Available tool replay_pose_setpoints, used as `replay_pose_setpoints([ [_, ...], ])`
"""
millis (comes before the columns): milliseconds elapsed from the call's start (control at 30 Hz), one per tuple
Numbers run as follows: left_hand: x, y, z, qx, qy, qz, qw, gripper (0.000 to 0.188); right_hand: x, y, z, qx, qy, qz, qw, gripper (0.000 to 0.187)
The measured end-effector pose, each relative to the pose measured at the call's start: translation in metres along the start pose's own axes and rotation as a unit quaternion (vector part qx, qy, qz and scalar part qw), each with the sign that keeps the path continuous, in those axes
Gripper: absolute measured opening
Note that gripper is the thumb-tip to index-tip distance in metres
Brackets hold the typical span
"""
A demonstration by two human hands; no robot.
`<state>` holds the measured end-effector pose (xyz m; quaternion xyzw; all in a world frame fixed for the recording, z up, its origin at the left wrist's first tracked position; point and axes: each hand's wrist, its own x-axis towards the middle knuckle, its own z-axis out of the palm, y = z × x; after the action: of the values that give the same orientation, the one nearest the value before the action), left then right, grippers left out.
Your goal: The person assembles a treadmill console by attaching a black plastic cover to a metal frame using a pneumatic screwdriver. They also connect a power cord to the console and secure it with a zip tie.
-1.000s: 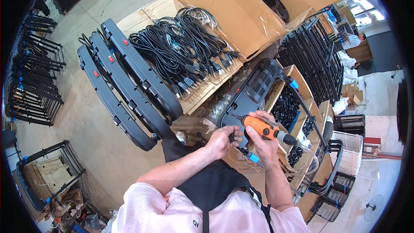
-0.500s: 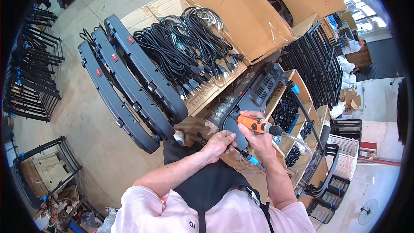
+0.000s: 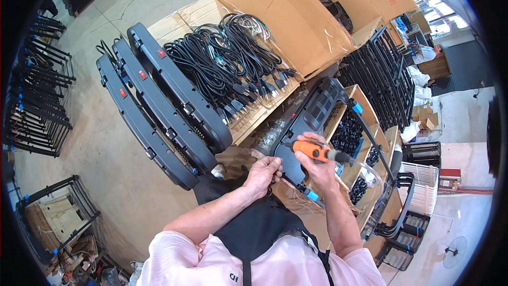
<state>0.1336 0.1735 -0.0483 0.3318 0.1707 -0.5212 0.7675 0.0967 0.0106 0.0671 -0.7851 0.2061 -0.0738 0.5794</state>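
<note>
My right hand [image 3: 319,170] is wrapped round an orange air screwdriver [image 3: 309,151], whose clear hose [image 3: 373,172] trails off to the right. The screwdriver's tip lies over the near part of a long black plastic housing [image 3: 317,112] with vent slots. At the housing's near left edge, my left hand [image 3: 262,177] has its thumb and fingers pressed together; whatever they pinch is too small to make out. Just right of that hand, a blue clip-like piece [image 3: 311,195] sits on a black tube frame.
Three black curved housings [image 3: 159,108] with red switches stand at left. Bundled black power cords [image 3: 219,66] lie on cardboard beside them. A wooden bin [image 3: 365,108] of small black parts is at right, with stacked black frames [image 3: 381,77] behind. A big cardboard box [image 3: 286,16] stands at the far side.
My left hand has shifted slightly left and away along the housing's edge. The screwdriver in my right hand has moved a little up and its rear end is blurred.
</note>
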Motion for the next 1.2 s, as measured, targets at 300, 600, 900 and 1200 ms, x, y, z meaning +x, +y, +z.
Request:
replay_pose_setpoints([
  [300,0.036,-0.004,0.037,-0.101,-0.021,-0.055,0.993,0.026,-0.042,-0.032,-0.055,0.071,0.058,-0.035,0.995,0.058],
  [600,0.085,-0.017,0.126,-0.155,-0.077,-0.102,0.98,0.025,-0.033,-0.01,-0.149,0.084,0.083,-0.042,0.992,0.057],
  [900,0.165,-0.057,0.218,-0.114,-0.073,-0.075,0.988,0.032,0.023,0.021,-0.264,0.132,0.097,-0.023,0.986,0.06],
  [1200,0.173,-0.059,0.225,0.015,-0.08,-0.128,0.988,0.033,0.155,0.05,-0.338,0.095,0.151,-0.081,0.981,0.052],
])
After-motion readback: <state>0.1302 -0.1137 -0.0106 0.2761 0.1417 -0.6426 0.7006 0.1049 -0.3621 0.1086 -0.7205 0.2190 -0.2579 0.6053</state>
